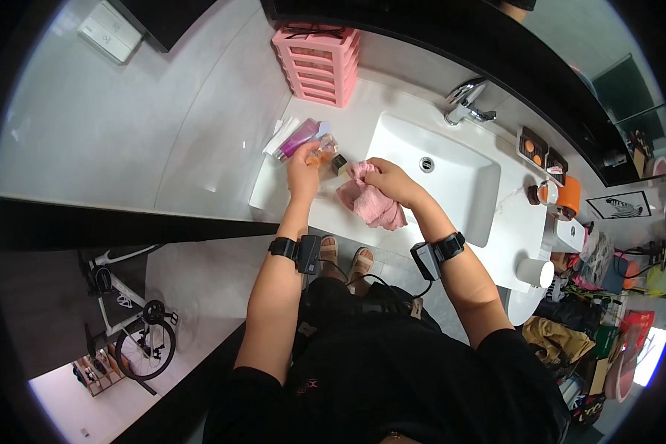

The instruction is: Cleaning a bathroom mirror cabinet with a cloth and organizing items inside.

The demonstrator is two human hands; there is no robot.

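Observation:
Over the left end of the white washbasin counter (322, 208), my left hand (304, 166) has its fingers on a small clear item with orange parts (326, 149), perhaps a bottle; its exact kind is unclear. A purple squeeze tube (299, 139) lies just behind those fingers, beside white tissue-like pieces (282, 135). My right hand (388, 180) grips a crumpled pink cloth (372, 202) near the basin's left rim. Between both hands a small dark-topped bottle or box (339, 164) rests on the counter.
A pink plastic drawer unit (317, 69) stands at the back left, with eyeglasses (313, 30) on top. The white sink (449, 177) has a chrome faucet (465, 105) behind it. Farther right are a black tray (533, 151), an orange container (569, 195) and a white cup (534, 273).

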